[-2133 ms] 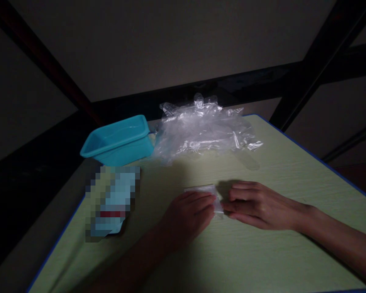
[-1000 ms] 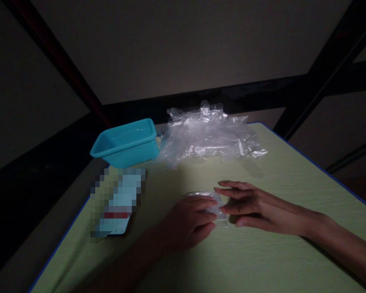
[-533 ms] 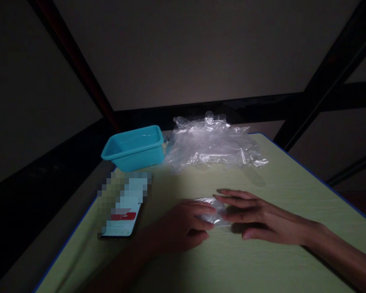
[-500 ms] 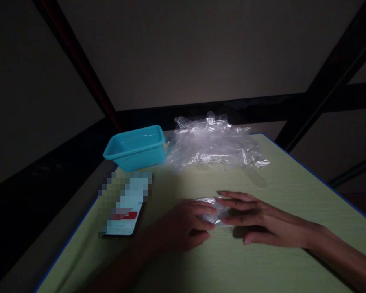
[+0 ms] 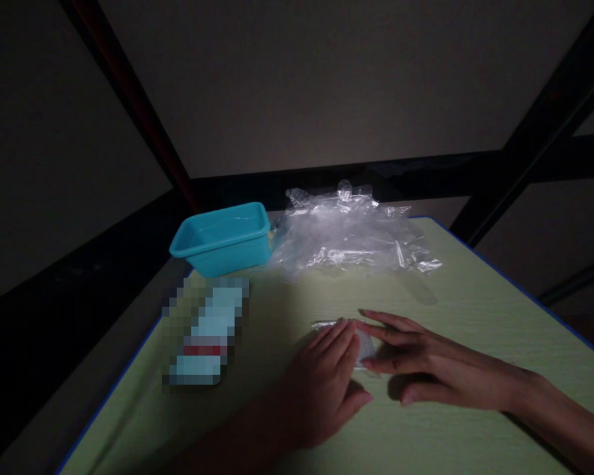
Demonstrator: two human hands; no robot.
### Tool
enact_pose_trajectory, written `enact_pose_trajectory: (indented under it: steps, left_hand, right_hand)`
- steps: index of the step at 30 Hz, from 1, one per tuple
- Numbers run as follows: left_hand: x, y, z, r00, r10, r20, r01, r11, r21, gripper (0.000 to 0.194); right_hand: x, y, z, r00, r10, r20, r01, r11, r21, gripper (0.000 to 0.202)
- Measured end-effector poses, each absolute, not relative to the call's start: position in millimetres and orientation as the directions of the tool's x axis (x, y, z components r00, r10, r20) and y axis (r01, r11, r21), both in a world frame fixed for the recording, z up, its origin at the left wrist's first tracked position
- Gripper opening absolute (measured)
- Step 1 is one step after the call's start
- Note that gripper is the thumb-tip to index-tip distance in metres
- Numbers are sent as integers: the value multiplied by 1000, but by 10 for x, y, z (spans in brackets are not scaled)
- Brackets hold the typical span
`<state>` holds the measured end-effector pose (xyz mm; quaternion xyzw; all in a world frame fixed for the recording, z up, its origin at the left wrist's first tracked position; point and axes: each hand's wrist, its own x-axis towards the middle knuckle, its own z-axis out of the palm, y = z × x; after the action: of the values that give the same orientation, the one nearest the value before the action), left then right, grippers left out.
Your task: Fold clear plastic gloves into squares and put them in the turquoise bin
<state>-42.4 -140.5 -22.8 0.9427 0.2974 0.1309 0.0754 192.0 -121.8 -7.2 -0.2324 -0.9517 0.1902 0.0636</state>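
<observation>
A small piece of folded clear plastic (image 5: 365,348) lies flat on the table in front of me, partly covered by my fingers. My left hand (image 5: 327,376) rests over its left part, palm down, with the fingers stretched out and the thumb apart. From the right, my right hand (image 5: 410,356) touches the plastic's right edge with its fingertips, its fingers spread. Beyond both hands spreads a loose pile of crinkled clear plastic (image 5: 346,231), which looks like thin disposable gloves.
At the back left corner stands a turquoise plastic basket (image 5: 237,256). Nearer me, on the left, lies a phone (image 5: 205,333) with a lit, blurred-out screen. The pale table (image 5: 455,290) has a blue edge, and a wall (image 5: 327,86) rises behind it.
My left hand has slid right and forward over the folded plastic, covering more of it, its fingers now closer together. My right hand has hardly moved.
</observation>
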Motion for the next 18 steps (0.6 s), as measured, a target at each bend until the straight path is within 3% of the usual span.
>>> enact_pose_trajectory:
  steps: [6, 18]
  left_hand:
    - [-434, -1490, -241, 783, 620, 51, 601, -775, 193, 70]
    - [-481, -1486, -198, 741, 671, -12, 649, -711, 270, 69]
  right_hand:
    - [1911, -1218, -58, -881, 472, 35, 416, 808, -418, 52]
    - [1890, -1218, -63, -864, 493, 97, 396, 787, -473, 52]
